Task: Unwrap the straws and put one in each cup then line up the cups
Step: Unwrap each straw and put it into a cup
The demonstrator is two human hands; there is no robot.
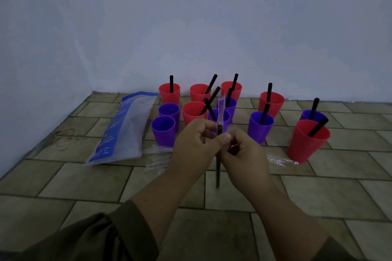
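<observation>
Both hands meet over the tiled floor on one black straw [218, 171], held upright in its clear wrapper [221, 108]. My left hand [192, 144] pinches it from the left, and my right hand [241, 150] grips it from the right. The loose wrapper top stands up above my fingers. Behind them stand several red and purple cups, most with a black straw inside. Two purple cups on the left, the front one [163, 130] and the one behind it [169, 111], hold no straw.
A blue and clear plastic bag [121, 129] lies on the floor at the left. Empty clear wrappers [158, 158] lie in front of the purple cups, and another wrapper [280, 160] lies beside the front red cup [306, 141]. A pale wall stands right behind the cups.
</observation>
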